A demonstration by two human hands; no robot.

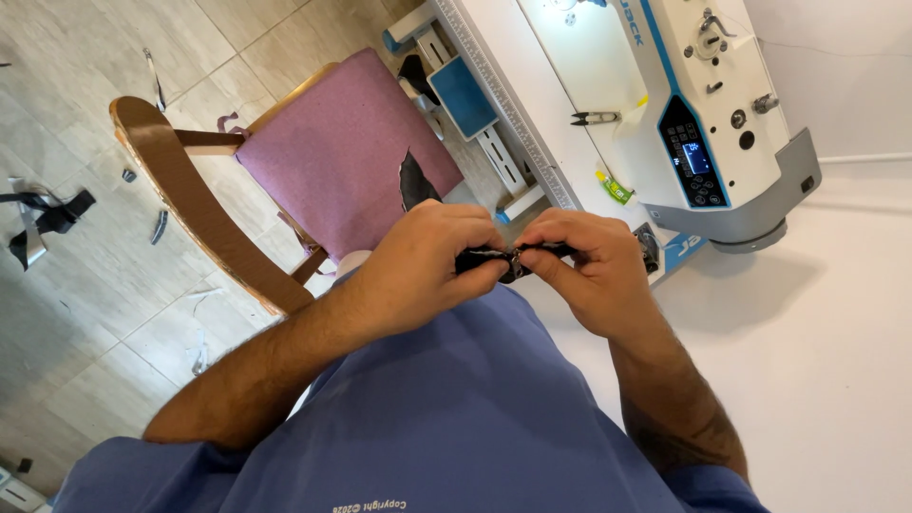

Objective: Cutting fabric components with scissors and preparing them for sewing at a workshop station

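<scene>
Both of my hands meet in front of my chest, pinching a small dark piece of fabric or strap between their fingertips. My left hand grips its left end and my right hand grips its right end. A small metal part shows where the fingers meet; I cannot tell what it is. Most of the dark piece is hidden inside the fingers. I wear a blue shirt.
A white sewing machine stands on a white table at the right, with thread snips and a small green-yellow bottle beside it. A wooden chair with a pink seat stands at the left. Dark fabric scraps lie on the tiled floor.
</scene>
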